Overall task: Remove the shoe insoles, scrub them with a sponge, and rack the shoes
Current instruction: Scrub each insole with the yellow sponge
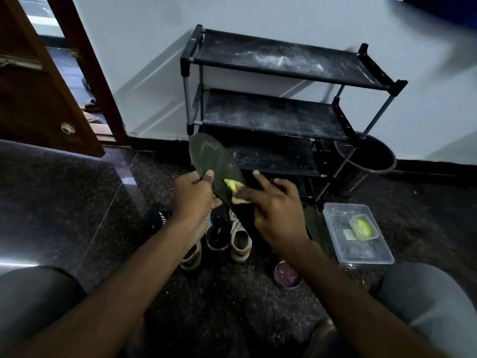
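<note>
My left hand (197,195) grips a dark green insole (214,161) by its left edge, thumb on top, and holds it tilted up in front of the shoe rack (284,115). With my right hand (273,210) I press a yellow-green sponge (236,189) onto the insole's lower part, index finger stretched out. Below my hands stand a black striped shoe (216,233) and a beige shoe (240,241) on the floor. Another beige shoe (192,257) shows partly under my left forearm. A second dark insole (316,226) lies beside my right wrist.
A clear plastic tub (361,254) on the right holds a yellow-green soap piece (362,227). A small round purple-filled tin (286,275) sits on the dark granite floor. A dark bucket (371,156) stands behind the rack's right leg. An open wooden door (38,94) is at left.
</note>
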